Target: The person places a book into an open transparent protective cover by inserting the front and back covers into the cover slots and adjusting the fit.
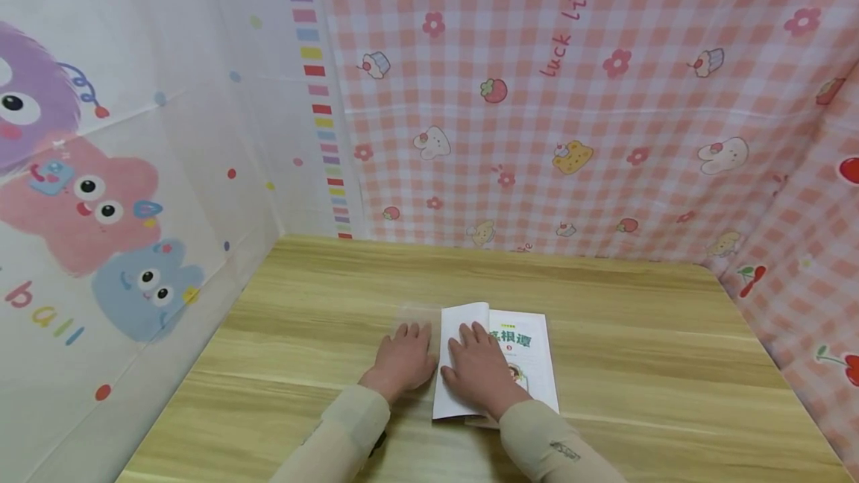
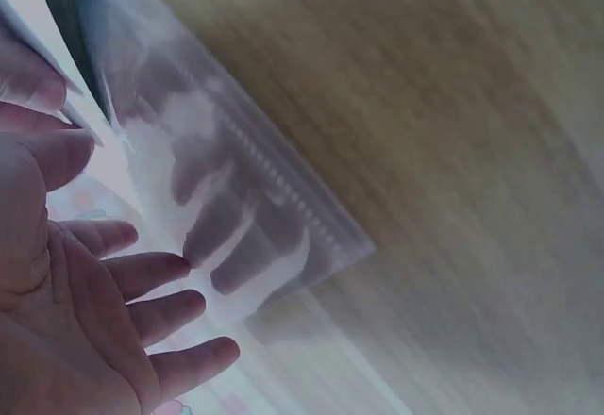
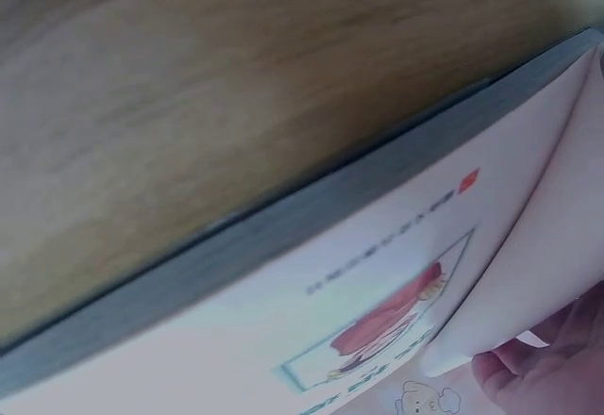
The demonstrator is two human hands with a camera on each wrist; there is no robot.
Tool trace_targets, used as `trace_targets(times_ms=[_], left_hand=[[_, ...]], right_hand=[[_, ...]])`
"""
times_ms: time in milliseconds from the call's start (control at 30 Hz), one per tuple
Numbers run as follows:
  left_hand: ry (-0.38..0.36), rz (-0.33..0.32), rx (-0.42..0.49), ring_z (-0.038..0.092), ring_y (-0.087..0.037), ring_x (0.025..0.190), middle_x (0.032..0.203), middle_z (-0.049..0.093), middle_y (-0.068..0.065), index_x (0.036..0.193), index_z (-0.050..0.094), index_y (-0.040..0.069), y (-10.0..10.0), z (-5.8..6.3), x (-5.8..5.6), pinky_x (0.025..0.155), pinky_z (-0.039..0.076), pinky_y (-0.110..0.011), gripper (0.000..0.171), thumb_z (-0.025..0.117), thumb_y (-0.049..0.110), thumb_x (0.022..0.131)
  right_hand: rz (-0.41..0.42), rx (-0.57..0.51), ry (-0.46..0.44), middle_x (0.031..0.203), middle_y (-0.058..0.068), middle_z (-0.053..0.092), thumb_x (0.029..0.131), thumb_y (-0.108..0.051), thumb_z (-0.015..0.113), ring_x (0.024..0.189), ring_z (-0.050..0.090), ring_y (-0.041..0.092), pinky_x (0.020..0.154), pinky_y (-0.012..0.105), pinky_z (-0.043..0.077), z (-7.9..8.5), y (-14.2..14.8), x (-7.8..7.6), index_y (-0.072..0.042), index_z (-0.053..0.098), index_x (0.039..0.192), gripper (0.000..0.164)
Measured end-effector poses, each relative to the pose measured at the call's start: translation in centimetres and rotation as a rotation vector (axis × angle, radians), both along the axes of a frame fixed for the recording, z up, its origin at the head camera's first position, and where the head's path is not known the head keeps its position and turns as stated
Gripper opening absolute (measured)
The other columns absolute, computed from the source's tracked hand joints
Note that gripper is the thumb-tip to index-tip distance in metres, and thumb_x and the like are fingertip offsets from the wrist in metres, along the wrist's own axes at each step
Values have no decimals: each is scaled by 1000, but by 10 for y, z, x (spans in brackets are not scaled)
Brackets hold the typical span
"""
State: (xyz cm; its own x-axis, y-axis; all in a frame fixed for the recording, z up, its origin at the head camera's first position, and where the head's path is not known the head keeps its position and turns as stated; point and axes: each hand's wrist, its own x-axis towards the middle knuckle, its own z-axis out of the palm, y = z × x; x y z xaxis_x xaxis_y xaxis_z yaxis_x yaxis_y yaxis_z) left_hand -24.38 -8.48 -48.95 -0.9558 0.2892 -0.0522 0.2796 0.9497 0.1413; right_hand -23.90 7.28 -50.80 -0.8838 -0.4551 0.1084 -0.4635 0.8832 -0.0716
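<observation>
An open book (image 1: 540,379) lies on the table, its title page with green lettering and a small picture showing on the right. Its white left leaf (image 1: 463,311) bends up and over at the spine. My right hand (image 1: 485,373) rests on this leaf with its fingers extended. Just left of the book, my left hand (image 1: 404,360) lies with fingers stretched out, at a clear plastic sheet (image 2: 274,189) that sticks out beyond the book's edge. In the left wrist view the left fingertips meet this sheet, which reflects them. The right wrist view shows the book's thick page block (image 3: 340,184).
The wood-grain table (image 1: 644,341) extends around the book on all sides. A pink checked cloth (image 1: 537,118) hangs behind it, and a white cloth with cartoon figures (image 1: 221,125) hangs on the left. More printed cloth (image 1: 819,244) borders the right side.
</observation>
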Motion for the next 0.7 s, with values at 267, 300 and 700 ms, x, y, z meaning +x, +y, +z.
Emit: trace_targets(times_ms=[267,300,700], left_hand=[[-116,10,-22,25,-40,137,152,32,-21,145,41,8,-2,-2,7,104,32,-64,65,45,50,96],[-129,13,-27,23,-40,138,153,30,-20,146,39,8,-3,-2,7,105,30,-64,66,45,51,95],[-135,7,-29,22,-40,138,155,27,-21,147,38,10,-6,-7,4,107,24,-67,70,42,57,94]], right_hand=[[6,21,6,138,23,51,92,-28,52,130,36,41,103,57,37,7,-2,3,-2,63,125,43],[11,18,1,139,23,51,91,-27,52,130,36,41,103,57,36,8,-1,3,-3,63,125,43],[22,-70,-75,146,22,42,93,-29,52,137,25,39,103,64,34,4,2,2,-3,58,130,46]])
